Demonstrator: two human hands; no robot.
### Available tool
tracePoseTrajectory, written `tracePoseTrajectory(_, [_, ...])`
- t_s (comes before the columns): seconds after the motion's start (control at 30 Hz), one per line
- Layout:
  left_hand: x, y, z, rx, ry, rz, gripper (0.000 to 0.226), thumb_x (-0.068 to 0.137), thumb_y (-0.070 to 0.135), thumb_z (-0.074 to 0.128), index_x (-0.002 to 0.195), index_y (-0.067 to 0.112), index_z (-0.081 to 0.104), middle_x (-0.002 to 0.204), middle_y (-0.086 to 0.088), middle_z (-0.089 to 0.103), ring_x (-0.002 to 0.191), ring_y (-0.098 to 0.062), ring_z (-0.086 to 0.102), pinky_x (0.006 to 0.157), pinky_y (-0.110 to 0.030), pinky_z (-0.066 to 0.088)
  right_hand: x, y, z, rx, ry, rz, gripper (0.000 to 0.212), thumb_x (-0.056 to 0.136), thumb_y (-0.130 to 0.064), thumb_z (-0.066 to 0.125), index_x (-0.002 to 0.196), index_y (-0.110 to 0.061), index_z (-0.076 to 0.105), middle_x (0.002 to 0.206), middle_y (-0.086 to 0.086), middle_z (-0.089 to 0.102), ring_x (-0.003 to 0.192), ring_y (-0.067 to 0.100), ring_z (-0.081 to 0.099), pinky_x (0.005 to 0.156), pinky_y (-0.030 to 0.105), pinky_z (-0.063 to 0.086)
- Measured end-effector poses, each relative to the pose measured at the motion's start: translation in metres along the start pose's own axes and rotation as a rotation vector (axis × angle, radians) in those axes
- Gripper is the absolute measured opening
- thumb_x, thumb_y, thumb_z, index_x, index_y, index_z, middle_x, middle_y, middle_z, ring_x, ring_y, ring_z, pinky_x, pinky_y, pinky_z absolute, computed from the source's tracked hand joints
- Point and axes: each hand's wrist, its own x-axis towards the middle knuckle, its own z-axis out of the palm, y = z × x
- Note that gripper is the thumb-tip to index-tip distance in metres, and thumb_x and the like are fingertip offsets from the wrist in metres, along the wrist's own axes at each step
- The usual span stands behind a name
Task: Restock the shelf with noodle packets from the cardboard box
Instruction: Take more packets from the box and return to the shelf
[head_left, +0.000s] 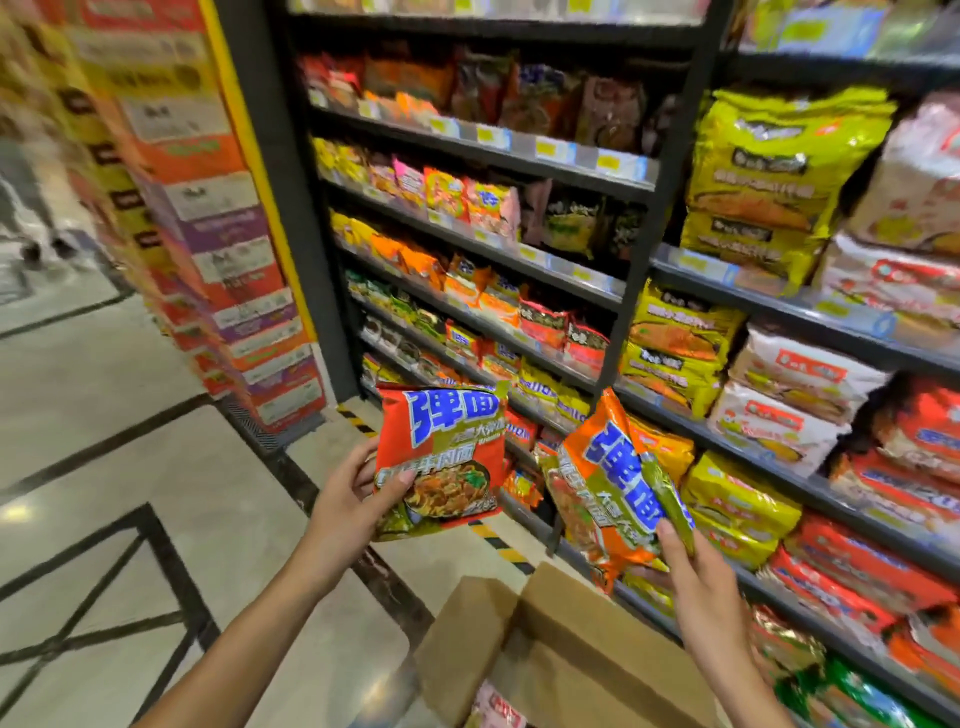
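My left hand (353, 499) grips an orange-red noodle packet (447, 447) with blue characters, held upright in front of the lower shelves. My right hand (691, 566) pinches a second packet of the same kind (608, 483) by its lower edge, tilted to the right and close to the shelf front. Below both hands the open cardboard box (550, 644) stands on the floor, one flap raised; a packet (498, 706) shows inside it. The dark metal shelf (587, 291) is filled with rows of noodle packets.
Large yellow-green multipacks (769, 176) and white and red multipacks (800, 374) fill the right shelving bay. A tall stack of colourful cartons (218, 249) stands to the left of the shelf. Tiled floor (130, 467) spreads out to the left. A person's legs (31, 208) are at far left.
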Motion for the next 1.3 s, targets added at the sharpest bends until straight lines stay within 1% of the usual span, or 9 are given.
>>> tracePoseTrajectory(0.2, [0.011, 0.014, -0.088, -0.058, 0.092, 0.063, 0.047, 0.087, 0.017, 0.071, 0.132, 0.021, 0.055, 0.117, 0.007, 0.072, 0.109, -0.014, 0.069, 0.090, -0.036, 0.058, -0.007, -0.067, 0.081, -0.048, -0.076, -0.099, 0.019, 0.101, -0.024, 0.050, 0.093, -0.010, 0.061, 0.075, -0.006, 0.063, 0.069, 0.000, 0.061, 0.053, 0.006, 0.042])
tracePoseTrajectory(0.3, [0.022, 0.019, -0.144, -0.091, 0.116, 0.097, 0.049, 0.087, 0.017, 0.071, 0.133, 0.023, 0.054, 0.118, 0.007, 0.072, 0.110, -0.013, 0.068, 0.089, -0.033, 0.058, -0.011, -0.087, 0.135, -0.031, -0.108, -0.099, 0.024, 0.101, -0.024, 0.049, 0.105, -0.004, 0.062, 0.090, 0.006, 0.069, 0.067, -0.004, 0.065, 0.049, 0.006, 0.044])
tracePoseTrajectory(0.43, [0.047, 0.031, -0.223, -0.083, 0.160, 0.132, 0.042, 0.087, 0.012, 0.070, 0.124, 0.028, 0.058, 0.114, 0.013, 0.073, 0.110, -0.010, 0.067, 0.094, -0.029, 0.055, -0.012, -0.109, 0.216, 0.004, -0.118, -0.116, 0.053, 0.097, -0.038, 0.055, 0.114, 0.012, 0.057, 0.104, 0.034, 0.061, 0.075, 0.018, 0.067, 0.056, 0.013, 0.053])
tracePoseTrajectory(0.53, [0.070, 0.047, -0.278, -0.062, 0.163, 0.148, 0.039, 0.087, 0.012, 0.069, 0.118, 0.033, 0.058, 0.112, 0.016, 0.072, 0.108, -0.009, 0.068, 0.097, -0.034, 0.053, -0.012, -0.132, 0.272, -0.017, -0.110, -0.121, 0.095, 0.076, -0.074, 0.063, 0.133, 0.002, 0.054, 0.118, 0.015, 0.067, 0.084, 0.021, 0.073, 0.074, 0.031, 0.059])
tracePoseTrajectory(0.67, [0.098, 0.060, -0.331, -0.079, 0.185, 0.167, 0.037, 0.088, 0.012, 0.069, 0.115, 0.034, 0.058, 0.109, 0.015, 0.074, 0.106, -0.009, 0.069, 0.095, -0.035, 0.055, -0.011, -0.155, 0.324, -0.080, -0.064, -0.189, 0.070, 0.085, -0.072, 0.052, 0.110, -0.008, 0.065, 0.120, 0.015, 0.065, 0.113, 0.026, 0.060, 0.102, 0.047, 0.045])
tracePoseTrajectory(0.77, [0.121, 0.066, -0.356, -0.088, 0.160, 0.180, 0.038, 0.088, 0.013, 0.068, 0.121, 0.031, 0.059, 0.112, 0.012, 0.073, 0.108, -0.011, 0.068, 0.095, -0.036, 0.055, -0.006, -0.170, 0.352, -0.046, -0.076, -0.209, 0.028, 0.096, -0.044, 0.054, 0.083, -0.020, 0.060, 0.097, 0.011, 0.068, 0.096, 0.021, 0.063, 0.092, 0.047, 0.050])
tracePoseTrajectory(0.93, [0.172, 0.068, -0.371, -0.073, 0.134, 0.208, 0.043, 0.086, 0.020, 0.070, 0.127, 0.028, 0.057, 0.115, 0.008, 0.072, 0.110, -0.012, 0.068, 0.092, -0.034, 0.057, 0.024, -0.187, 0.375, -0.080, -0.064, -0.276, 0.029, 0.095, -0.048, 0.052, 0.097, -0.025, 0.068, 0.095, 0.008, 0.073, 0.092, 0.024, 0.069, 0.084, 0.046, 0.055])
tracePoseTrajectory(1.1, [0.234, 0.073, -0.369, -0.058, 0.097, 0.243, 0.047, 0.089, 0.017, 0.069, 0.134, 0.022, 0.055, 0.118, 0.008, 0.071, 0.110, -0.008, 0.067, 0.088, -0.028, 0.058, 0.074, -0.204, 0.394, -0.012, -0.067, -0.325, 0.021, 0.100, -0.032, 0.049, 0.102, -0.024, 0.069, 0.091, -0.011, 0.075, 0.087, 0.007, 0.071, 0.073, 0.025, 0.058])
tracePoseTrajectory(1.3, [0.338, 0.090, -0.348, -0.052, 0.034, 0.266, 0.040, 0.088, 0.019, 0.069, 0.125, 0.030, 0.056, 0.111, 0.017, 0.072, 0.105, 0.003, 0.065, 0.078, -0.013, 0.055, 0.163, -0.223, 0.410, 0.053, -0.037, -0.349, 0.023, 0.099, -0.036, 0.051, 0.105, -0.026, 0.070, 0.095, -0.001, 0.076, 0.091, 0.017, 0.072, 0.085, 0.049, 0.056])
